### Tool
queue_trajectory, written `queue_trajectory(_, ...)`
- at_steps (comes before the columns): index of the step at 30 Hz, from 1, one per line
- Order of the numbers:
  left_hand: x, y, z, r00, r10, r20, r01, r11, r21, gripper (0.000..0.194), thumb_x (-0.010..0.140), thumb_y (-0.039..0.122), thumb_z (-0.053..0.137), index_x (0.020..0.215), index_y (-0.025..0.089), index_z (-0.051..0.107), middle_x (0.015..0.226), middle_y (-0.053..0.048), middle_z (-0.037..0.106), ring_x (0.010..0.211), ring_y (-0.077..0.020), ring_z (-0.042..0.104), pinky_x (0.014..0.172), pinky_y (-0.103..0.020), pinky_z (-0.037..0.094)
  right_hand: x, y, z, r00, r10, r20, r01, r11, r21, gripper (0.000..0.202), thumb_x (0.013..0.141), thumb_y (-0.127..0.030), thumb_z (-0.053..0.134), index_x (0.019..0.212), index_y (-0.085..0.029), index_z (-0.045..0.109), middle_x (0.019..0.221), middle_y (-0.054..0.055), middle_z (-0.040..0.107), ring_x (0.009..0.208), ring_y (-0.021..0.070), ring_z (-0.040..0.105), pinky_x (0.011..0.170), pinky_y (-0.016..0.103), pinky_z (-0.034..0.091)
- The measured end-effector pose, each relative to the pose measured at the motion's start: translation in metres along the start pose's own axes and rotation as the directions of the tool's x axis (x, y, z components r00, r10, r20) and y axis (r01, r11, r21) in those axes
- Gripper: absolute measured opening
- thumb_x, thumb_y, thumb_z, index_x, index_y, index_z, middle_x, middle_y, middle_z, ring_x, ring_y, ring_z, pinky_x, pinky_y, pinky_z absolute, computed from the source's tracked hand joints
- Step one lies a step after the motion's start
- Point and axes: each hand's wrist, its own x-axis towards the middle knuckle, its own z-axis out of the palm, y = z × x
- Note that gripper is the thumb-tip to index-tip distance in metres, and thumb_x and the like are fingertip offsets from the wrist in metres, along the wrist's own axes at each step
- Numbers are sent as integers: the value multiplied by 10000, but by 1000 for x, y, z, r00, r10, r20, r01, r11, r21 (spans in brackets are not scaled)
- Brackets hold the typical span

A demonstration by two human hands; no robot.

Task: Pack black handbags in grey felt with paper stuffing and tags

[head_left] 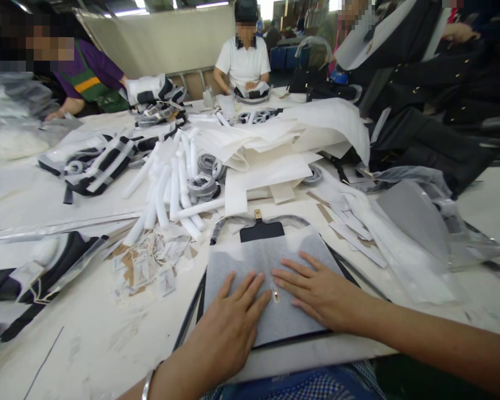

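In front of me lies a black handbag with a sheet of thin white tissue paper (pixel 241 258) spread over its face. My left hand (pixel 229 319) rests on the paper's left side, fingers stretched out. On the right side, my right hand (pixel 316 289) presses flat with its fingers apart. A small gold clasp (pixel 276 296) shows through a slit in the paper between the hands. Above the paper's top edge stand a black flap tab (pixel 262 231) with a gold buckle piece (pixel 257 214) and the plastic-wrapped handle (pixel 225 220).
Left of the bag lie several string tags (pixel 141 269) and white rolled tubes (pixel 175 183). Large white paper sheets (pixel 275 139) are heaped beyond it. Clear plastic wrap (pixel 416 222) and black bags (pixel 433 144) crowd the right. Two co-workers (pixel 244 61) work across the table.
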Motion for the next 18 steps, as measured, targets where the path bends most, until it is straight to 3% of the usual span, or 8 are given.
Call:
queue_trajectory(4, -8, -9, 9, 996, 82, -26, -83, 996, -21, 589, 1005, 243, 432, 1559, 298, 239, 1647, -56, 234, 1509, -222, 234, 1215, -534, 219, -3, 14, -8, 988, -143, 64, 134, 983, 122, 627, 988, -497, 517, 1543, -269, 330, 1591, 75, 373, 1488, 289, 261, 1208, 592, 154)
queue_trajectory(7, -12, -7, 16, 997, 28, -72, -29, 999, -19, 611, 1014, 404, 458, 1565, 337, 204, 1659, -56, 192, 1515, -263, 211, 1201, -555, 232, -4, 14, -8, 993, -100, 61, 90, 985, 146, 709, 951, -557, 546, 1553, -276, 300, 1612, 92, 324, 1503, 331, 205, 1187, 662, 104)
queue_trajectory(11, -15, -1, 24, 982, -84, -169, 92, 995, 44, 674, 967, 482, 526, 1561, 327, 247, 1661, -91, 173, 1509, -334, 205, 1191, -580, 207, -7, 8, -6, 1000, -6, 25, 4, 995, 98, 713, 940, -565, 556, 1550, -293, 303, 1630, 102, 272, 1506, 369, 174, 1150, 728, 93)
queue_trajectory(14, -15, -4, 35, 963, -39, -266, 81, 986, 149, 676, 944, 526, 541, 1540, 281, 336, 1617, -113, 306, 1494, -329, 253, 1223, -549, 92, -8, 6, -7, 1000, -16, 2, 16, 998, 59, 737, 930, -596, 554, 1549, -278, 314, 1619, 109, 295, 1493, 370, 226, 1155, 704, 178)
queue_trajectory(16, -15, -11, 48, 942, 33, -334, 46, 973, 226, 624, 950, 545, 532, 1506, 289, 410, 1545, -93, 442, 1484, -314, 285, 1234, -532, 35, -7, 9, -6, 998, -54, -13, 54, 998, -16, 748, 923, -629, 541, 1542, -262, 340, 1598, 106, 340, 1459, 365, 319, 1130, 654, 314)
queue_trajectory(18, -17, -21, 65, 926, 52, -374, 49, 966, 253, 523, 971, 486, 542, 1469, 347, 459, 1481, -37, 531, 1472, -277, 324, 1245, -509, 71, -5, 15, -4, 991, -123, -44, 116, 984, -132, 694, 933, -603, 546, 1510, -243, 411, 1535, 101, 446, 1368, 345, 472, 1034, 564, 480)
